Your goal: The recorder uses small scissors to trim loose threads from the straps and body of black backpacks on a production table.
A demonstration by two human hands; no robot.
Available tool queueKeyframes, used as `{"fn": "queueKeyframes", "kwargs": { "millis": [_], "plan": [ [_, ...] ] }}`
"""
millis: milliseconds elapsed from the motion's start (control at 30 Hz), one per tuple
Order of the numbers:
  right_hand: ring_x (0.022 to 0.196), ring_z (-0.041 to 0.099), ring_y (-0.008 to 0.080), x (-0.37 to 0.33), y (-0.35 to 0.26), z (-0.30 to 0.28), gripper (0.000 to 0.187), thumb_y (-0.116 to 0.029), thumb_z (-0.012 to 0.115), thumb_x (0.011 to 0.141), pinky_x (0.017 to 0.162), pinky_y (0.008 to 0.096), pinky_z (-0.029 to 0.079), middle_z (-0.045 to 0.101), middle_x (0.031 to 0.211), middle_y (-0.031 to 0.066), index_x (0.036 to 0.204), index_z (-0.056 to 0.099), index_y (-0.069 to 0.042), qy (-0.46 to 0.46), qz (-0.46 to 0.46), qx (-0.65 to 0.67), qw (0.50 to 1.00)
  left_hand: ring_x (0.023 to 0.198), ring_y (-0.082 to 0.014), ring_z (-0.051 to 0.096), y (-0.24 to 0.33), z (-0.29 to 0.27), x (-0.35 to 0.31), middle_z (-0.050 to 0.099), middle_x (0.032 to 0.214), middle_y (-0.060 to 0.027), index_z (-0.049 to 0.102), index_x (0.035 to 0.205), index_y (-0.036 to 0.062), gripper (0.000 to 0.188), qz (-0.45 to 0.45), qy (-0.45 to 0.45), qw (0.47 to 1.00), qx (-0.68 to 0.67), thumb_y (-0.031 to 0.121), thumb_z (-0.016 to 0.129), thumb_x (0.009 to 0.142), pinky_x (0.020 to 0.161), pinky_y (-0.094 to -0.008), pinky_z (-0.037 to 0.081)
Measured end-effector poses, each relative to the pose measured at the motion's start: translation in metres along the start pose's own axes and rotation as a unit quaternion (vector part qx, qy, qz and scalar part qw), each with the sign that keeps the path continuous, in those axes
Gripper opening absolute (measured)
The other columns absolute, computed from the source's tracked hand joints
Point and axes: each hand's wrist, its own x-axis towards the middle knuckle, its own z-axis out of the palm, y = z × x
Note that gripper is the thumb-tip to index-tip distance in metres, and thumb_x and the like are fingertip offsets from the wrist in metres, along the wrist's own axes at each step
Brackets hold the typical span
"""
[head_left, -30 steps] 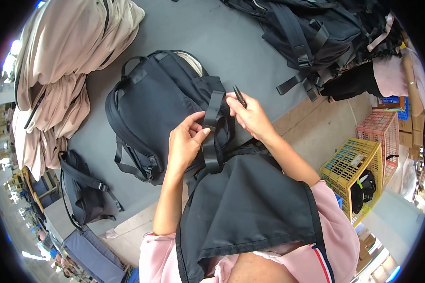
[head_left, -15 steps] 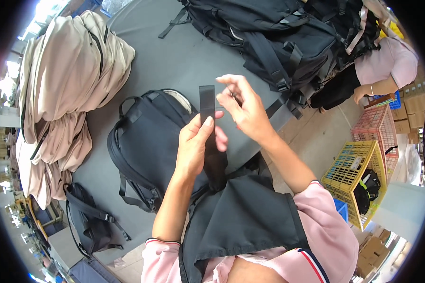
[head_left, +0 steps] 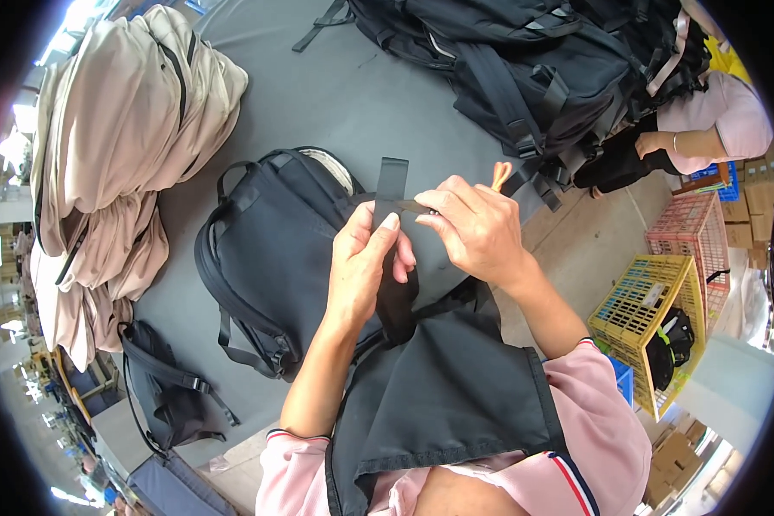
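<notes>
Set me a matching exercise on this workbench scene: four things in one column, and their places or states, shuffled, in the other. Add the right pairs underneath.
Things
1. Black strap
2. Beige fabric pile
3. Yellow crate
4. Black backpack nearest the hands

Places or states
A. To the right of the table, with dark items inside
B. Partly open at its top, light lining showing
C. Pinched between thumb and fingers of the left hand
D. Heaped along the table's left side

Pairs
1-C
2-D
3-A
4-B
</notes>
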Motion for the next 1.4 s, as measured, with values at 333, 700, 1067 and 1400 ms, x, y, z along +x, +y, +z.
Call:
{"fn": "queueKeyframes", "kwargs": {
  "millis": [333,700,1067,1400],
  "plan": [
    [0.057,0.057,0.0216,-0.009,0.001,0.008,0.023,-0.010,0.071,0.069,0.050,0.0301,0.041,0.056,0.076,0.0039,0.090,0.060,-0.006,0.011,0.055,0.065,0.996,0.049,-0.0093,0.048,-0.003,0.000,0.001,0.057,0.065,-0.0060,0.052,0.103,0.0003,0.017,-0.001,-0.007,1.000,0.004,0.014,0.045,0.095,0.048,-0.0205,0.040],
    [0.060,0.061,0.0111,0.014,-0.011,0.002,0.017,0.006,0.064,0.073,0.052,0.0237,0.047,0.058,0.071,0.0027,0.086,0.062,-0.005,-0.019,0.168,0.375,0.912,0.060,-0.0062,0.055,-0.023,-0.002,0.012,0.062,0.074,-0.0026,0.059,0.102,0.0005,0.022,0.059,0.015,0.998,0.031,0.018,0.048,0.097,0.057,-0.0195,0.044],
    [0.073,0.062,0.0227,-0.022,-0.015,0.010,0.037,0.003,0.063,0.067,0.060,0.0290,0.050,0.057,0.089,0.0080,0.102,0.058,-0.007,-0.074,0.127,0.262,0.954,0.084,-0.0148,0.063,-0.016,-0.012,0.002,0.064,0.105,-0.0123,0.052,0.115,0.0008,0.027,-0.018,0.007,0.991,-0.133,0.018,0.054,0.093,0.076,-0.0266,0.050],
    [0.075,0.057,0.0124,-0.037,-0.007,0.001,0.022,-0.002,0.068,0.076,0.067,0.0242,0.046,0.053,0.086,0.0042,0.096,0.059,-0.001,-0.020,0.290,0.338,0.895,0.059,-0.0081,0.057,-0.018,-0.010,0.001,0.063,0.077,-0.0044,0.058,0.099,0.0009,0.023,-0.034,0.024,0.997,-0.071,0.023,0.055,0.093,0.053,-0.0193,0.045]
  ]
}}
